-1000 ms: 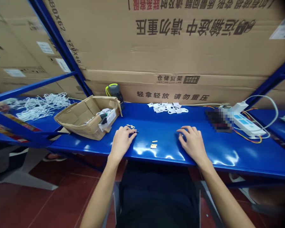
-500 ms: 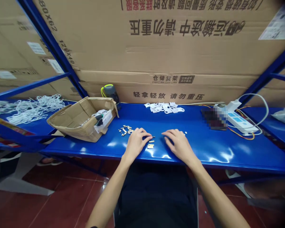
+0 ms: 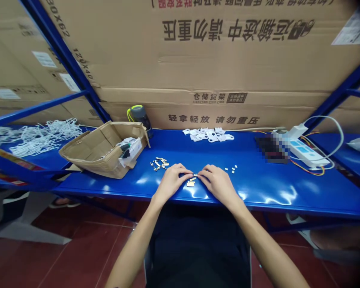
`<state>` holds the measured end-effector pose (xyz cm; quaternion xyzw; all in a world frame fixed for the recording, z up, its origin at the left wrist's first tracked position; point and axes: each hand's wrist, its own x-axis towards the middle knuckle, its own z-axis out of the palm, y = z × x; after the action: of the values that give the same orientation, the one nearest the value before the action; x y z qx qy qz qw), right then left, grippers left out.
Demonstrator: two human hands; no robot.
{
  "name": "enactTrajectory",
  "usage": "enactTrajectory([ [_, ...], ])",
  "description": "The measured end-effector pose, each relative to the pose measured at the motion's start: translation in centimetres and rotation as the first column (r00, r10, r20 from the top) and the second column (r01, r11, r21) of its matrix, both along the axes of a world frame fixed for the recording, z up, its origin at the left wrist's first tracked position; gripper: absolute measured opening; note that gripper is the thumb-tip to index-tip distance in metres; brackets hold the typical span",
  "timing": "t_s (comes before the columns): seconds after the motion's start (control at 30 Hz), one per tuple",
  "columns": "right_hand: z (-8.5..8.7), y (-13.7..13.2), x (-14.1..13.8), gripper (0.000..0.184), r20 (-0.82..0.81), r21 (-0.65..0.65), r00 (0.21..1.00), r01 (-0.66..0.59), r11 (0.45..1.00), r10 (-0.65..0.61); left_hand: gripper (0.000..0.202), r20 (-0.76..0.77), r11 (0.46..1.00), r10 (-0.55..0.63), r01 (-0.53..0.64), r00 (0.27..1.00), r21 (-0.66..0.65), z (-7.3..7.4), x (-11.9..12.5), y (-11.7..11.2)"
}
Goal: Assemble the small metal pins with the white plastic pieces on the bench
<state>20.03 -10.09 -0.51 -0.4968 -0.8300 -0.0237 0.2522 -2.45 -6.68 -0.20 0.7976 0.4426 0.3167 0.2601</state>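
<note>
My left hand point(image 3: 173, 178) is closed in a pinch on a thin, dark pin-like piece, now mostly hidden by the fingertips. Opposite it, my right hand point(image 3: 216, 181) pinches a small white piece point(image 3: 195, 175), and the fingertips of both hands almost meet there. Just below lie small flat gold-coloured strips point(image 3: 191, 184) near the bench's front edge. Left of my left hand is a loose pile of small metal-and-white parts point(image 3: 159, 163). A few tiny white pieces point(image 3: 233, 171) rest to the right of my right hand.
An open cardboard box point(image 3: 108, 160) stands left on the blue bench point(image 3: 258, 184), with a dark bottle point(image 3: 140, 118) behind it. White plastic parts point(image 3: 208, 135) lie at the back. To the right are a power strip point(image 3: 309, 153) and cables. White cords point(image 3: 45, 136) are heaped far left.
My right hand has moved left from beside the tiny white pieces and closed its fingertips on one, bringing it against my left fingertips. My left hand has stayed nearly in place.
</note>
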Motion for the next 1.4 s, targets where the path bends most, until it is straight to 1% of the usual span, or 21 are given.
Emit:
enactTrajectory([
  [0.17, 0.0, -0.1, 0.1, 0.026, 0.022, 0.055, 1.000, 0.002, 0.998, -0.003, 0.021, -0.016, 1.000, -0.018, 0.018, 1.000, 0.025, 0.2, 0.2, -0.3],
  [0.23, 0.1, -0.1, 0.1, 0.027, 0.010, 0.052, 1.000, 0.005, 0.999, -0.006, 0.021, -0.018, 0.999, -0.036, 0.036, 0.999, 0.036, 0.4, 0.3, -0.4],
  [0.3, 0.2, -0.2, 0.1, 0.023, -0.024, 0.037, 1.000, 0.006, 0.999, -0.005, 0.022, -0.021, 0.997, -0.051, 0.052, 0.998, 0.058, 0.5, 0.4, -0.5],
  [0.4, 0.4, -0.3, 0.1, 0.023, -0.054, 0.014, 0.997, -0.048, 0.999, 0.049, 0.023, -0.022, 0.994, -0.073, 0.075, 0.997, 0.083, 0.7, 0.3, -0.6],
  [0.47, 0.5, -0.4, 0.0, 0.022, -0.025, 0.011, 0.996, -0.087, 0.996, 0.088, 0.024, -0.035, 0.993, -0.086, 0.089, 0.996, 0.084, 0.7, 0.3, -0.7],
  [0.57, 0.4, -0.3, 0.1, 0.021, 0.015, 0.024, 0.996, -0.085, 0.996, 0.084, 0.024, -0.076, 0.992, -0.089, 0.095, 0.993, 0.079, 0.9, 0.4, -0.8],
  [0.67, 0.1, -0.1, 0.5, 0.023, -0.002, 0.033, 0.999, -0.033, 0.999, 0.033, 0.024, -0.086, 0.995, -0.038, 0.046, 0.996, 0.087, 1.0, 0.3, -0.8],
  [0.73, -0.1, 0.0, 1.1, 0.025, -0.022, 0.044, 0.999, 0.041, 0.998, -0.040, 0.023, -0.079, 0.997, 0.015, -0.008, 0.997, 0.082, 1.0, -0.1, -0.6],
  [0.8, -0.3, 0.0, 1.7, 0.027, -0.017, 0.086, 0.990, 0.138, 0.987, -0.137, 0.023, -0.074, 0.998, 0.044, -0.040, 0.996, 0.056, 1.0, -0.7, -0.3],
  [0.87, -0.5, -0.2, 2.2, 0.029, 0.013, 0.156, 0.972, 0.230, 0.961, -0.235, 0.024, -0.070, 0.999, 0.036, -0.034, 0.997, 0.023, 1.0, -1.4, -0.1],
  [0.93, -0.5, -0.5, 2.4, 0.030, 0.045, 0.206, 0.951, 0.290, 0.934, -0.305, 0.023, -0.058, 1.000, 0.015, -0.016, 0.998, -0.005, 1.0, -1.8, -0.1],
  [1.03, -0.4, -1.0, 2.2, 0.029, 0.072, 0.223, 0.936, 0.323, 0.920, -0.345, 0.022, -0.031, 1.000, -0.005, 0.004, 1.000, -0.027, 1.1, -1.5, -0.2],
  [1.1, -0.2, -1.1, 2.0, 0.030, 0.066, 0.213, 0.941, 0.311, 0.926, -0.331, 0.020, -0.019, 1.000, -0.015, 0.015, 1.000, -0.023, 1.1, -0.9, -0.4],
  [1.13, -0.1, -1.1, 1.8, 0.031, 0.059, 0.201, 0.952, 0.283, 0.938, -0.300, 0.020, -0.020, 1.000, -0.020, 0.020, 1.000, -0.015, 1.1, -0.5, -0.4],
  [1.23, 0.5, -1.2, 1.4, 0.031, 0.012, 0.128, 0.993, 0.114, 0.985, -0.117, 0.021, -0.027, 1.000, -0.020, 0.020, 0.999, 0.019, 1.2, 0.3, -0.5],
  [1.3, 0.9, -1.2, 1.2, 0.028, -0.039, 0.070, 0.999, 0.016, 0.997, -0.013, 0.024, -0.020, 0.999, 0.003, -0.002, 1.000, 0.033, 1.2, 0.4, -0.6],
  [1.4, 1.2, -1.1, 1.1, 0.024, -0.079, -0.010, 0.997, -0.020, 1.000, 0.019, 0.026, -0.011, 1.000, 0.013, -0.013, 1.000, 0.024, 1.4, 0.0, -0.8],
])
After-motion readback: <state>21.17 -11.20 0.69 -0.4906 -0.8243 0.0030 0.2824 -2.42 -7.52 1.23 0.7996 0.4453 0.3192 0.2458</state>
